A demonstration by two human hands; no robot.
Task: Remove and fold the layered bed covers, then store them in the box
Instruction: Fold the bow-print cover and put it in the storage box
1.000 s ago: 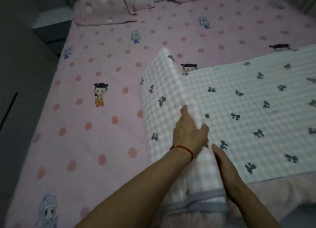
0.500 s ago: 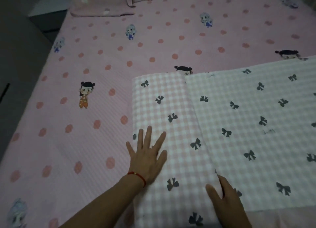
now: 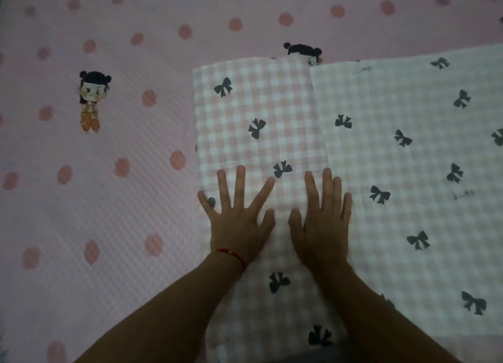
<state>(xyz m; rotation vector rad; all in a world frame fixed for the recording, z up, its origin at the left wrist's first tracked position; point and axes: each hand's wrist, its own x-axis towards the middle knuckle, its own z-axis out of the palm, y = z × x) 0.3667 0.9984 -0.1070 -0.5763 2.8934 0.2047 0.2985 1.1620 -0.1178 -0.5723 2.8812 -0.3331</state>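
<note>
A pink-and-white checked cover (image 3: 408, 150) with dark bows lies on the bed, its left end folded over into a brighter checked flap (image 3: 255, 109). My left hand (image 3: 236, 221), with a red thread at the wrist, presses flat on that flap with fingers spread. My right hand (image 3: 321, 221) lies flat beside it, fingers straight, across the flap's right edge. Both palms rest on the fabric and hold nothing. No box is in view.
Under the checked cover lies a pink sheet (image 3: 109, 199) with darker pink dots and cartoon figures (image 3: 91, 101), spreading to the left and the far side. One cartoon figure's head (image 3: 302, 49) peeks out above the flap's far edge.
The raised left end of the cover was laid down as a flat fold. My left hand went from gripping it to pressing flat, my right hand came up beside it, and the view moved closer.
</note>
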